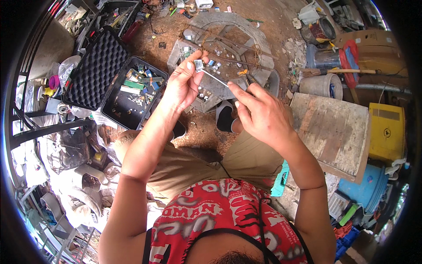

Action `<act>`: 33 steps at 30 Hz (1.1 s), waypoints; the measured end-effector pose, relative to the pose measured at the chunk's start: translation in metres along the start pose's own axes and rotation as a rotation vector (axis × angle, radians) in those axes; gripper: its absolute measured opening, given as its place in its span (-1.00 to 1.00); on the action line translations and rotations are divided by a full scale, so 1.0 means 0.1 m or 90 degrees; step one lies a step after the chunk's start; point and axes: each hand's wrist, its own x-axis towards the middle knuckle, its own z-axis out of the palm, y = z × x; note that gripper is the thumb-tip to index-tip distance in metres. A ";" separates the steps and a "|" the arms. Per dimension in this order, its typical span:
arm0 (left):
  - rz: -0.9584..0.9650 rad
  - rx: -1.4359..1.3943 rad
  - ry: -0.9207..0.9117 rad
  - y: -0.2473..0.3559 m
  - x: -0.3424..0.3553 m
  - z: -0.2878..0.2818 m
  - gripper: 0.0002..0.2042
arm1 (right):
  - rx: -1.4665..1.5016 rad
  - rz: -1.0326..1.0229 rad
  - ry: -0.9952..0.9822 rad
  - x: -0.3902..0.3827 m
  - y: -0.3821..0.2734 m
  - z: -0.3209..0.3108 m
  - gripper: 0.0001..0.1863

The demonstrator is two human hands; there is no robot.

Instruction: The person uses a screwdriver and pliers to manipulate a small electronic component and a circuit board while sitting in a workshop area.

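Near the top middle of the head view, my left hand (184, 81) pinches a small square silvery part (198, 65) between thumb and fingers. My right hand (259, 110) grips a thin metal rod tool (215, 77), its far end touching or very close to the small part. Below my hands and beyond them, small chips and pieces (214, 64) lie scattered on a grey slab with a ring shape (239, 26). At the left, an open black case (88, 70) with a foam-lined lid holds green, blue and silvery small pieces (136, 86).
A wooden board (334, 127), yellow case (387, 130) and blue drum (360, 193) stand at my right, near buckets (321, 86). A teal object (279, 178) lies by my right thigh. Piled scrap (74, 176) and a metal rack (26, 136) crowd the left. My feet (224, 116) rest near the slab.
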 end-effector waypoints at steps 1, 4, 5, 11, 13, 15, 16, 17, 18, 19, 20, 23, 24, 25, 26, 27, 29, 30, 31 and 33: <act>0.004 0.007 -0.003 0.01 0.00 -0.02 -0.57 | 0.039 0.006 -0.009 0.01 -0.03 0.00 -0.54; 0.004 0.031 0.000 0.04 0.03 -0.02 -0.58 | 0.090 0.039 0.042 0.00 -0.04 0.18 -0.53; 0.003 0.047 0.018 0.06 0.02 0.02 -0.59 | 0.077 0.035 0.067 0.00 -0.04 0.28 -0.53; -0.069 0.230 0.100 0.34 0.01 0.08 -0.69 | -0.001 0.003 0.155 -0.05 0.00 0.55 -0.51; -0.074 0.306 0.150 0.38 0.00 0.13 -0.74 | -0.025 -0.005 0.166 -0.05 0.03 0.61 -0.50; -0.075 0.343 0.196 0.33 0.01 0.10 -0.73 | -0.078 -0.024 0.201 -0.04 0.05 0.69 -0.53; -0.076 0.361 0.219 0.30 0.01 0.09 -0.73 | -0.105 -0.033 0.219 -0.04 0.05 0.72 -0.54; -0.070 0.348 0.249 0.28 -0.01 0.13 -0.74 | -0.093 -0.029 0.220 -0.04 0.07 0.75 -0.56; -0.070 0.333 0.253 0.25 -0.01 0.13 -0.74 | -0.082 -0.025 0.221 -0.03 0.10 0.78 -0.58; -0.071 0.319 0.257 0.23 0.00 0.12 -0.75 | -0.071 -0.021 0.221 -0.02 0.12 0.80 -0.60; -0.070 0.306 0.261 0.22 0.00 0.11 -0.75 | -0.043 -0.006 0.206 -0.01 0.11 0.79 -0.63; -0.078 0.297 0.248 0.23 0.00 0.05 -0.76 | 0.060 0.027 0.178 0.02 0.11 0.76 -0.68; -0.080 0.293 0.243 0.23 0.01 0.04 -0.76 | 0.108 0.031 0.181 0.04 0.14 0.77 -0.69; -0.085 0.289 0.242 0.22 0.00 0.04 -0.76 | 0.156 0.035 0.185 0.05 0.17 0.79 -0.69; -0.089 0.284 0.241 0.22 0.00 0.04 -0.76 | 0.199 0.027 0.192 0.06 0.21 0.82 -0.70; -0.094 0.280 0.240 0.22 0.00 0.04 -0.76 | 0.242 0.019 0.199 0.07 0.25 0.85 -0.70; -0.095 0.278 0.233 0.23 0.00 0.07 -0.76 | 0.294 0.011 0.208 0.06 0.30 0.90 -0.70; -0.096 0.277 0.230 0.23 0.00 0.08 -0.76 | 0.303 0.011 0.210 0.06 0.32 0.91 -0.69; -0.087 0.296 0.232 0.21 0.01 0.07 -0.77 | 0.312 0.011 0.212 0.06 0.32 0.91 -0.68; -0.068 0.334 0.243 0.19 0.02 0.03 -0.79 | 0.077 0.000 0.197 0.03 0.18 0.77 -0.67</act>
